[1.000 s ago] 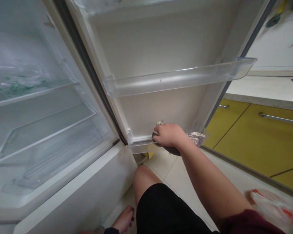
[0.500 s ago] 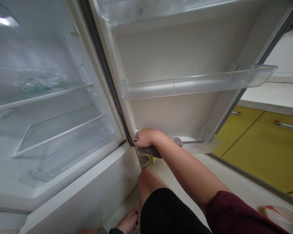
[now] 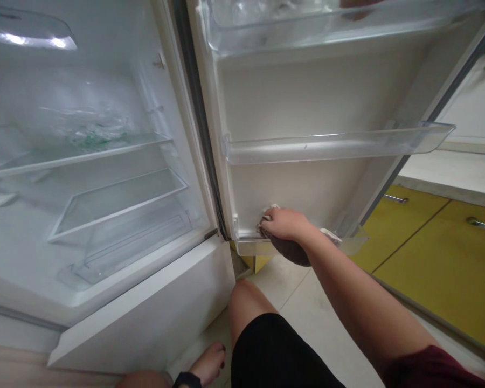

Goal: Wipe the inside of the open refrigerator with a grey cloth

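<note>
My right hand (image 3: 285, 223) is closed on a dark cloth (image 3: 293, 250) and presses it into the lowest clear bin (image 3: 353, 245) of the open fridge door. The cloth hangs over the bin's front edge under my wrist. Above it runs a second clear door bin (image 3: 335, 148), and a third (image 3: 307, 27) sits at the top. At the bottom edge, only my left wrist (image 3: 188, 380) with a dark band shows, resting low by my knee; its fingers are out of sight.
The fridge interior at left has glass shelves (image 3: 117, 196) and a clear drawer (image 3: 133, 242). Yellow cabinets (image 3: 440, 258) with metal handles stand at right beyond the door. My bare foot (image 3: 208, 361) rests on the tiled floor.
My right hand slid the cloth along the bottom bin, left to the hinge end half a second ago, then back right toward the middle. The view also shifted upward and left.
</note>
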The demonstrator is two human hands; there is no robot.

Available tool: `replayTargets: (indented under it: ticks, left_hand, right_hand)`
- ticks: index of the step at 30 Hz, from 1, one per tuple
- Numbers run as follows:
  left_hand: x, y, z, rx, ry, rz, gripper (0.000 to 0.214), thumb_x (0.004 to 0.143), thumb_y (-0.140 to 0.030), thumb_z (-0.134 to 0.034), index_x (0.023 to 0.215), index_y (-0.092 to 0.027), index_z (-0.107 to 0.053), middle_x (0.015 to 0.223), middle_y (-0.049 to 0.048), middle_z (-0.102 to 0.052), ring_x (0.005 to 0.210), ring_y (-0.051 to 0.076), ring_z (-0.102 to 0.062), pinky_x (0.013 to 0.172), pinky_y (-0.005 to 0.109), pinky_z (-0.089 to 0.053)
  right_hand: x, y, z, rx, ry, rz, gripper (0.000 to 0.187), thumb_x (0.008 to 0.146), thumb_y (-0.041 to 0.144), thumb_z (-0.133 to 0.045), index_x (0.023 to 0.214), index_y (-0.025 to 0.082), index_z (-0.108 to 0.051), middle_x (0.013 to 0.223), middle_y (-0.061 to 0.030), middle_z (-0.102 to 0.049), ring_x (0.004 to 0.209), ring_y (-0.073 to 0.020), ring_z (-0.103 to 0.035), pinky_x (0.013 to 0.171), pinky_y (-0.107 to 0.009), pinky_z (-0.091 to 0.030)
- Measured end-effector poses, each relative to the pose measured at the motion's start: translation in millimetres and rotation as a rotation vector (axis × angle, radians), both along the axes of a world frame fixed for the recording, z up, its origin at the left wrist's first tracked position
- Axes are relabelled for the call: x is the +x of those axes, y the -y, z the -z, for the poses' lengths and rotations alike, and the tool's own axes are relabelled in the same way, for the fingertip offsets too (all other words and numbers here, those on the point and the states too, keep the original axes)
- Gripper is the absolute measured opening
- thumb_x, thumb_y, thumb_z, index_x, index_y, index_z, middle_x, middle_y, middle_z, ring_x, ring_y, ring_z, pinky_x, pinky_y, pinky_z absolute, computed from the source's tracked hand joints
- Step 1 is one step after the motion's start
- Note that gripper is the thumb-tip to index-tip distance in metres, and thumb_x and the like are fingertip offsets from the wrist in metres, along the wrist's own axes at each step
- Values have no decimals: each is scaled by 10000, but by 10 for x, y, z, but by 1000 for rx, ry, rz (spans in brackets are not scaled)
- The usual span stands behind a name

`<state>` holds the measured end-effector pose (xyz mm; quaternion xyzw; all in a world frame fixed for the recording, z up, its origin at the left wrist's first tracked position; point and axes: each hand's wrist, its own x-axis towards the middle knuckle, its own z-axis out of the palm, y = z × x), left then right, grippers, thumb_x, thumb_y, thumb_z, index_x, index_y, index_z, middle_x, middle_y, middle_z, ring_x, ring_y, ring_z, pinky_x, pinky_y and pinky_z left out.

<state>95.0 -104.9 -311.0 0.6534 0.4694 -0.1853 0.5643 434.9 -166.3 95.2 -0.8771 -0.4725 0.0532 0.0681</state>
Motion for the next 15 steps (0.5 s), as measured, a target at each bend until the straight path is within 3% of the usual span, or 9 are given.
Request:
replayTargets:
  ticks: [4,9,12,15]
  left_hand:
    - [40,15,-10,9,-7,2,56,853,-277,-538,907,-261,-535,765,-4,-549,591,162,-460,632,323,-321]
    - [144,48,-97,28,21,1,24,852,-268,-534,854,-273,-511,755,6,-537,629,184,-478,620,326,-300]
    - [168,37,-141,32,53,-24,33,853,-268,-543,877,-273,-522,760,5,-535,654,188,-486,634,325,-323]
    - [142,4,-175,37,64,-46,79,852,-313,-589,876,-268,-529,753,1,-519,682,196,-509,675,336,-382]
  right_hand:
    - [-96,-397,9,127,-140,-30,500,946,442,-405,1212,210,-759,1306,-192,-764,1206,-340,-721,974,-414,-544]
    - [-207,-887,131,68,-174,-28,494,877,456,-543,1151,130,-794,1245,-255,-774,1140,-370,-744,939,-423,-557]
    - [-204,-925,147,101,-193,-46,457,867,424,-551,1116,125,-792,1189,-235,-792,1082,-343,-752,900,-395,-553]
    - [-204,-811,104,225,-207,-110,426,918,409,-475,1137,171,-751,1176,-140,-800,1071,-253,-736,884,-313,-527]
